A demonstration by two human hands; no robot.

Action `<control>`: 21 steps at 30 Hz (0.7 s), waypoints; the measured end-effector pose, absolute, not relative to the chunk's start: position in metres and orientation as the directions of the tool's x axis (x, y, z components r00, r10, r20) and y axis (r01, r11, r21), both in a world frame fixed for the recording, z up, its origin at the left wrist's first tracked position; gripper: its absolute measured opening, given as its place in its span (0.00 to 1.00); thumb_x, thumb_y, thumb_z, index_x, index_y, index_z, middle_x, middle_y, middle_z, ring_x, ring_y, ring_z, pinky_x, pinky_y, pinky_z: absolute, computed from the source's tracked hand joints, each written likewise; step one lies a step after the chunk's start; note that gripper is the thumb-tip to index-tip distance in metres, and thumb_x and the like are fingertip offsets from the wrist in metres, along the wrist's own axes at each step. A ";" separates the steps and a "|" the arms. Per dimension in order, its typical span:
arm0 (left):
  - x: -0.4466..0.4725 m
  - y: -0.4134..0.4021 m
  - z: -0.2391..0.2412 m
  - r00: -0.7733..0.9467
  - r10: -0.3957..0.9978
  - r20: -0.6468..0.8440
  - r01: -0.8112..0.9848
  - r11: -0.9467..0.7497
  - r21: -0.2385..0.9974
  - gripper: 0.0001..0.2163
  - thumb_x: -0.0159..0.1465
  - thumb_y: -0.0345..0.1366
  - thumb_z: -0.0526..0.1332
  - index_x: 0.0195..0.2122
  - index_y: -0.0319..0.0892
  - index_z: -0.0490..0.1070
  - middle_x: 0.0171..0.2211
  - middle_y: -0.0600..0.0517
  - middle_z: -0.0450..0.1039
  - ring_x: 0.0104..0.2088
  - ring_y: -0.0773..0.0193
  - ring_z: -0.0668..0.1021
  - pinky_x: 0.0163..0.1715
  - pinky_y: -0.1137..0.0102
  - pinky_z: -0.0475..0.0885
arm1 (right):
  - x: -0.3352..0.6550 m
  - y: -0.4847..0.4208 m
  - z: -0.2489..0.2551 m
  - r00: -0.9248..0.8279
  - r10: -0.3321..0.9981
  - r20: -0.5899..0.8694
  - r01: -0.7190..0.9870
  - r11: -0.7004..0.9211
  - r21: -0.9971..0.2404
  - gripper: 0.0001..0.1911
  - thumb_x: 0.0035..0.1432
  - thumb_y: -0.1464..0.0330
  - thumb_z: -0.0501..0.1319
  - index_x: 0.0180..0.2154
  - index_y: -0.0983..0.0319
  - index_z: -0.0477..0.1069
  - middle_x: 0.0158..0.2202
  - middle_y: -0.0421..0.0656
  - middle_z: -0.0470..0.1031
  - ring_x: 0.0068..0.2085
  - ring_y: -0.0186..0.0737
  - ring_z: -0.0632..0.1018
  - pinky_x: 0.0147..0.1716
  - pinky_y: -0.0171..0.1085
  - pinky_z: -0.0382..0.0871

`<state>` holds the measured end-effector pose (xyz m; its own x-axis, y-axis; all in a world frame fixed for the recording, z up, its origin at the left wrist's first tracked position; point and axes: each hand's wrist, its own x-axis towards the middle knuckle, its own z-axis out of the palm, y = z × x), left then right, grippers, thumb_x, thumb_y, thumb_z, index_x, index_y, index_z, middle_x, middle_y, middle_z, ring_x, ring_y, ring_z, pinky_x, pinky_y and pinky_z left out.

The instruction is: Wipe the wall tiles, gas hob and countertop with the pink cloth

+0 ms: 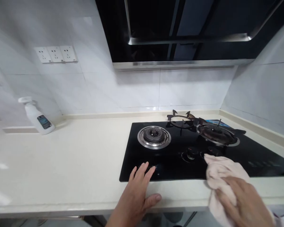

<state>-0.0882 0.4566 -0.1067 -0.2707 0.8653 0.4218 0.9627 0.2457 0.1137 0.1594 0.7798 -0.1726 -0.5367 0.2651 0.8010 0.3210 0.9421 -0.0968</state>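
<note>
Pale pink cloth (223,167), bunched in the curled fingers of the right hand (246,198), over the front edge of the hob (175,172), one tip close to the knobs (191,153), loose part hanging past the front edge of the counter (85,164). Left hand (137,193) open, fingers spread, holding nothing visible, at the hob's front left corner; impossible to tell if touching. For good wiping, probably better to gather the hanging part, press flat, and go gently around the knobs without turning them.

The light is quite bright. White glare lies on the counter (73,164) at left, soft shadow below the hood (183,64); the right hand (246,198) looks blurred.
</note>
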 end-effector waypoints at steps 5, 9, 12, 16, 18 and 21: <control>-0.089 0.458 -0.109 -0.257 0.860 0.441 0.967 0.229 0.115 0.36 0.74 0.57 0.53 0.76 0.47 0.46 0.75 0.42 0.52 0.74 0.48 0.58 0.71 0.43 0.58 | 0.093 0.678 -0.138 -0.610 0.041 0.791 0.020 0.999 -0.037 0.18 0.64 0.63 0.61 0.54 0.58 0.68 0.49 0.50 0.71 0.47 0.52 0.73 0.42 0.47 0.73; -0.089 0.460 -0.112 -0.254 0.855 0.453 0.967 0.212 0.142 0.35 0.74 0.57 0.53 0.76 0.47 0.47 0.74 0.42 0.55 0.74 0.48 0.59 0.71 0.42 0.58 | 0.061 0.652 -0.105 -0.784 0.021 0.620 -0.125 0.974 -0.191 0.16 0.65 0.68 0.59 0.54 0.55 0.68 0.50 0.46 0.70 0.50 0.47 0.73 0.48 0.44 0.72; -0.089 0.461 -0.113 -0.271 0.853 0.446 0.962 0.217 0.169 0.35 0.74 0.58 0.52 0.76 0.48 0.48 0.74 0.43 0.56 0.74 0.47 0.59 0.71 0.41 0.58 | 0.044 0.672 -0.064 -0.784 0.096 0.614 -0.107 0.952 -0.285 0.12 0.68 0.66 0.55 0.51 0.57 0.69 0.46 0.45 0.69 0.46 0.44 0.74 0.46 0.41 0.71; -0.090 0.462 -0.112 -0.290 0.861 0.418 0.953 0.219 0.211 0.34 0.74 0.58 0.52 0.75 0.47 0.51 0.74 0.42 0.56 0.74 0.45 0.58 0.71 0.39 0.57 | 0.016 0.720 0.005 -0.623 0.260 0.738 0.154 0.965 -0.210 0.16 0.69 0.60 0.54 0.54 0.57 0.69 0.48 0.46 0.68 0.45 0.45 0.74 0.44 0.41 0.69; -0.091 0.462 -0.110 -0.289 0.869 0.402 0.950 0.210 0.229 0.35 0.73 0.59 0.52 0.75 0.46 0.52 0.73 0.42 0.56 0.74 0.43 0.58 0.71 0.38 0.57 | -0.003 0.746 0.032 -0.597 0.382 0.705 0.393 0.906 -0.157 0.21 0.70 0.57 0.54 0.59 0.57 0.67 0.51 0.48 0.67 0.47 0.47 0.74 0.45 0.42 0.68; -0.091 0.462 -0.108 -0.275 0.882 0.382 0.951 0.192 0.242 0.35 0.72 0.60 0.53 0.74 0.45 0.56 0.73 0.41 0.58 0.73 0.40 0.58 0.70 0.35 0.57 | -0.035 0.781 0.045 -0.605 0.522 0.602 0.602 0.794 -0.083 0.25 0.71 0.55 0.53 0.61 0.61 0.68 0.53 0.54 0.67 0.52 0.55 0.72 0.48 0.48 0.67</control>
